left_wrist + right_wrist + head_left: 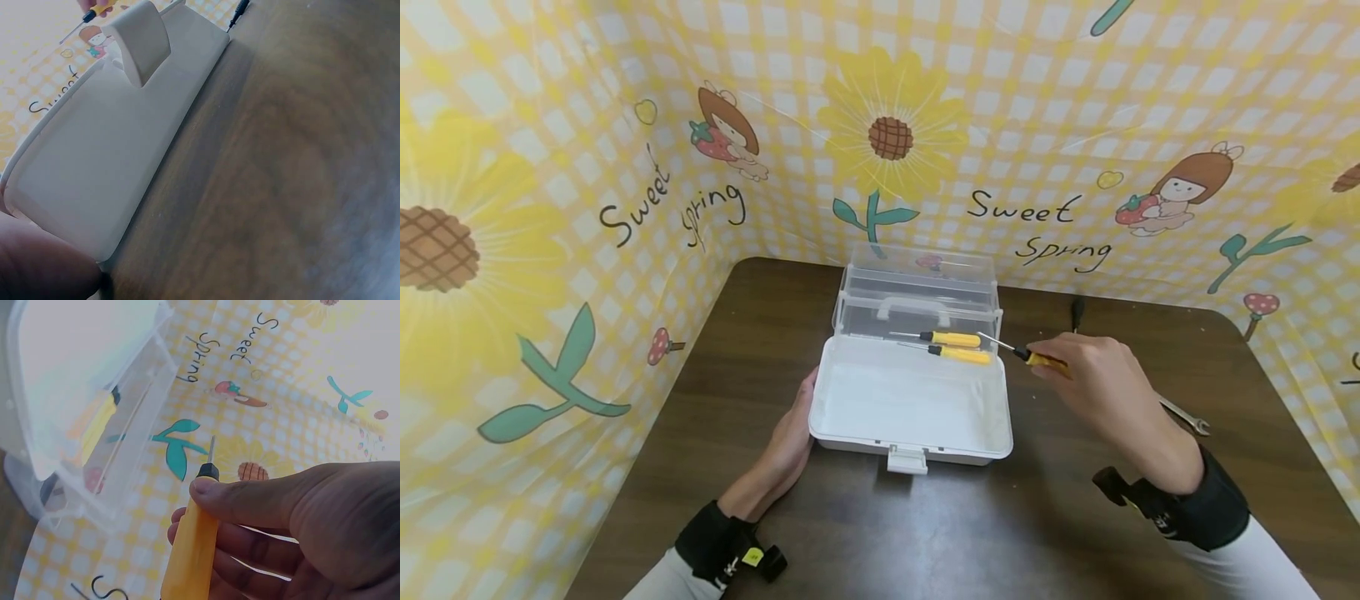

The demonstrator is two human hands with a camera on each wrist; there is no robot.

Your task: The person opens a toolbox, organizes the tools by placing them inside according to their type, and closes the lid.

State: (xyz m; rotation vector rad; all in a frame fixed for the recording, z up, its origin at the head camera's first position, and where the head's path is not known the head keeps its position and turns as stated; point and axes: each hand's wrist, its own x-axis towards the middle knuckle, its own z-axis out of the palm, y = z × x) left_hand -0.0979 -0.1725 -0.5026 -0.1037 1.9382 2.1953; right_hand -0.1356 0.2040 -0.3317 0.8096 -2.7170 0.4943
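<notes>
A white plastic toolbox (pixel 910 400) stands with its clear lid (pixel 921 275) raised at the back. Two yellow-handled screwdrivers (pixel 964 356) lie side by side at the toolbox's rear. My left hand (pixel 790 437) rests along the toolbox's left side; its thumb (pixel 47 262) touches the lower corner in the left wrist view. Above the table, right of the toolbox, my right hand (pixel 1101 387) holds another yellow screwdriver (pixel 190 556) by its handle. Its thin shaft points left, toward the other two in the head view.
A metal wrench (pixel 1183 414) lies on the brown table (pixel 880 533), partly hidden by my right hand. Farther back lies a black-handled tool (pixel 1078 312). The toolbox latch (pixel 907 460) juts out in front. A patterned yellow cloth (pixel 1037 108) hangs around the table.
</notes>
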